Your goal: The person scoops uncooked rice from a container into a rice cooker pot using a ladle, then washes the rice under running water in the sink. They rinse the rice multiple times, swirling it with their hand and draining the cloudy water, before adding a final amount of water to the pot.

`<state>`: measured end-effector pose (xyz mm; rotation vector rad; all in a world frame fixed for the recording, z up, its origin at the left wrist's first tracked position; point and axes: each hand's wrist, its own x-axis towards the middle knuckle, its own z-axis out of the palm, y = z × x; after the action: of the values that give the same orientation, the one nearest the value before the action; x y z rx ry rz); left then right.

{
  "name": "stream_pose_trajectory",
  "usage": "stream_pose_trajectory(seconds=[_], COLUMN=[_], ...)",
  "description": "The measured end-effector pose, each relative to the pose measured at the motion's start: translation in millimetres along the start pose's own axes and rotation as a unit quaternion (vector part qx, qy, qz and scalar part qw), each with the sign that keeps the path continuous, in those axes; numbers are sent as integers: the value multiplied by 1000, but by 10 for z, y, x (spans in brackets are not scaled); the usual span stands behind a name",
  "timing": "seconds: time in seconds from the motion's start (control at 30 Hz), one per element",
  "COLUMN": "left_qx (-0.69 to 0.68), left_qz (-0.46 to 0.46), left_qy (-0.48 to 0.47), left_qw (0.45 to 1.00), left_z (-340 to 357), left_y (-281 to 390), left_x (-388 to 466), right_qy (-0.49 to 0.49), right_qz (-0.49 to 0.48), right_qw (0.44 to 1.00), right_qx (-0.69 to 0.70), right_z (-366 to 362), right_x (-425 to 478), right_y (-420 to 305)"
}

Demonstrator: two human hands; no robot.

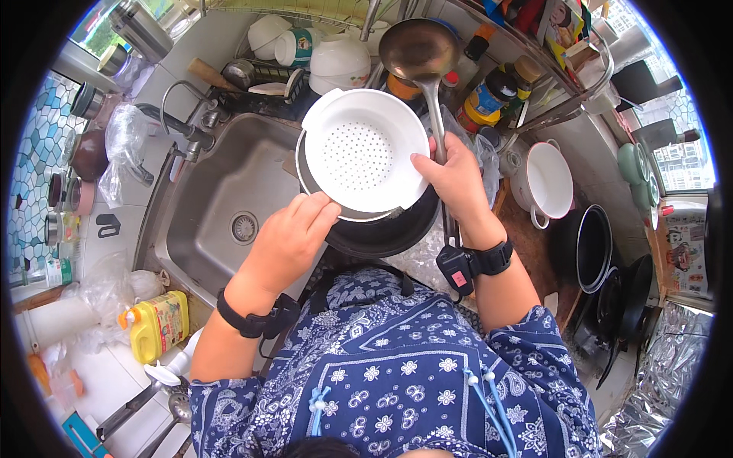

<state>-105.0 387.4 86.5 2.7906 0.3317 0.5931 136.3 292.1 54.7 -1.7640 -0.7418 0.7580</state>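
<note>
My right hand is closed around the handle of a large metal ladle, its bowl up near the dish rack, and its thumb presses on the rim of a white perforated steamer insert. Under that insert shows the rim of another pot or bowl; its inside is mostly hidden. My left hand pinches this lower rim at its near left side, and the fingertips lie close to the insert's edge. Below both is a dark round pan, partly covered; what supports it is hidden.
A stainless sink with a faucet lies to the left. White bowls stand behind it, sauce bottles at the back right. On the right are a white two-handled pot and a black pot. A yellow jug stands lower left.
</note>
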Motion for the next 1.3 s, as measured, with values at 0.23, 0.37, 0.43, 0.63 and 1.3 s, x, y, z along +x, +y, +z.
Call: stream_pose_trajectory(seconds=[0.23,0.37,0.43,0.63,1.3], left_qx=[-24,-50,-54,-73,-150], left_qz=[-1,-19,-22,-34,-348], left_qy=[-10,9,15,56,196], left_qw=[1000,999,998,995,905], left_z=[175,214,222,253,-432], left_y=[-11,-25,-30,-89,-430], left_x=[116,145,159,188,-1014], right_qy=[100,178,199,187,-291], right_qz=[30,42,61,171,151], right_qw=[984,982,966,915,938], right_qx=[145,-57,-151,-313,113], right_z=[-821,-1512,-1681,-1778,1030], right_x=[-461,-847,-1032,-1288,-115], right_y=[23,440,650,1317,-814])
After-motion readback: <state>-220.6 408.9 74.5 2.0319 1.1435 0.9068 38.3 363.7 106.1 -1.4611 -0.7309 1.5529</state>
